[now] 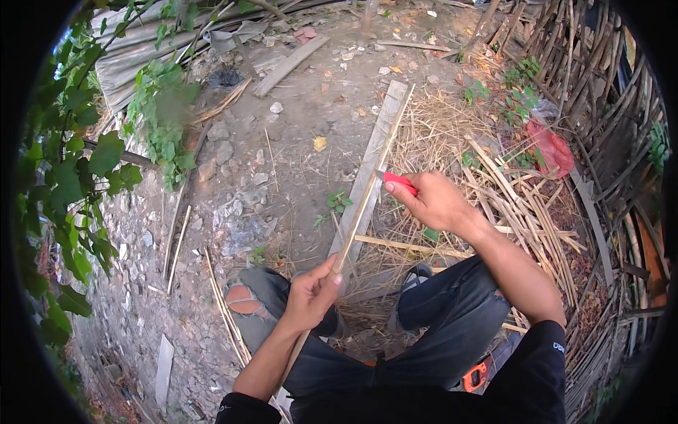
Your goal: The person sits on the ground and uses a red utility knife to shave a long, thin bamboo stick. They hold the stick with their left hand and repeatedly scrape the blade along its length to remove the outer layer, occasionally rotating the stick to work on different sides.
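My left hand [311, 295] is closed round the lower part of a long, thin bamboo strip [361, 203], which slants up and away to the right. Its near end runs back beneath my left forearm. In my right hand [439, 201] is a knife [400, 182] with a red handle, gripped in a fist. The short dark blade meets the strip about midway along it. Under the strip, a flat grey wooden plank [387, 116] lies on the ground in the same direction, between my bent knees.
Split bamboo strips [533, 219] lie piled to the right, near straw-like shavings [438, 131]. Beyond stands a stick fence [600, 85] with a red plastic bag [551, 147] at its foot. An orange tape measure [474, 377] sits by my right thigh. Leafy vines [70, 184] hang at left.
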A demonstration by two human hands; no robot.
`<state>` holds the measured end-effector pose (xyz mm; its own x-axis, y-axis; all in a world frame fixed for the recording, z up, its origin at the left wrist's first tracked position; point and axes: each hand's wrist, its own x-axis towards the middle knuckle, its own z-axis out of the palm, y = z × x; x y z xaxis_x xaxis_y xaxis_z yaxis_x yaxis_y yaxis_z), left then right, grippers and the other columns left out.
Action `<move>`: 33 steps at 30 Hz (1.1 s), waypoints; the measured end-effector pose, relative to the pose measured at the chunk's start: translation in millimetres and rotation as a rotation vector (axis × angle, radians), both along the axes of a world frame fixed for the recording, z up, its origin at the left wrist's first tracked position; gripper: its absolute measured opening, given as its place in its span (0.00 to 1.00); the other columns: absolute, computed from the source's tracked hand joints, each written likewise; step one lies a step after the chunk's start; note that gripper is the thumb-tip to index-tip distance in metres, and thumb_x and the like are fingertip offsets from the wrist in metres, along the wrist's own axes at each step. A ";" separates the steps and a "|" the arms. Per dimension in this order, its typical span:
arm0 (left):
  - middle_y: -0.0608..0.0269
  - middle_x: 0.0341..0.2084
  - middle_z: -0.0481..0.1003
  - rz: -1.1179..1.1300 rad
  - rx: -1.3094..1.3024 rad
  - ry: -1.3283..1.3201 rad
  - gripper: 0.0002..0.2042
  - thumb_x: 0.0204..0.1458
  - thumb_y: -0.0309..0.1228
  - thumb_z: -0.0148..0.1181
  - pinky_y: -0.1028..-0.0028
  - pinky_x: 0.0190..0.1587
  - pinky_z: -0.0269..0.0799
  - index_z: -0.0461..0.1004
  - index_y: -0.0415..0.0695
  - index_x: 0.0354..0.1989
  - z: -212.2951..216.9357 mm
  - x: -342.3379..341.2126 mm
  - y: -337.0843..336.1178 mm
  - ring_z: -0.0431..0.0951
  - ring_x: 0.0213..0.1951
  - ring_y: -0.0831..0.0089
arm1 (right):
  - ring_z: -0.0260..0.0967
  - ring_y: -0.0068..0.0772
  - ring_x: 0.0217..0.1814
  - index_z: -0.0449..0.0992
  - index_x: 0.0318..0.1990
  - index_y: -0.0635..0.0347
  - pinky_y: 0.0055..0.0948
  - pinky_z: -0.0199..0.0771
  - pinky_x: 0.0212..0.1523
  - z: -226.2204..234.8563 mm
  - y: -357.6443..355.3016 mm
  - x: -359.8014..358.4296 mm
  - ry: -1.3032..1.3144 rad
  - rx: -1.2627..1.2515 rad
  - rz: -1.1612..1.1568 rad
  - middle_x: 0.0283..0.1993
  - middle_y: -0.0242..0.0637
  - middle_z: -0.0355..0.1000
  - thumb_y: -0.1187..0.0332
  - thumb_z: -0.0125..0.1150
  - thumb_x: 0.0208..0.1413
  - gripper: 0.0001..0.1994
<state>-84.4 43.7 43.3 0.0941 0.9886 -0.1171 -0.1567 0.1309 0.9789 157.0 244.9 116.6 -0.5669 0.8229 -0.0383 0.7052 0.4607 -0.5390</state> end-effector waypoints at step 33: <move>0.75 0.15 0.66 -0.088 0.170 0.185 0.24 0.64 0.22 0.54 0.82 0.17 0.54 0.63 0.38 0.69 -12.5 0.3 -10.7 0.61 0.14 0.88 | 0.43 0.14 0.11 0.68 0.34 0.54 0.23 0.41 0.13 -8.1 57.5 44.6 0.984 -0.426 -0.354 0.14 0.19 0.50 0.48 0.57 0.66 0.20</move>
<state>-84.1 33.0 30.8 0.1735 0.9845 0.0268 0.0314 -0.0327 0.9990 201.7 302.4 108.5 -0.2431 0.9698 -0.0198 -0.0583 -0.0350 -0.9977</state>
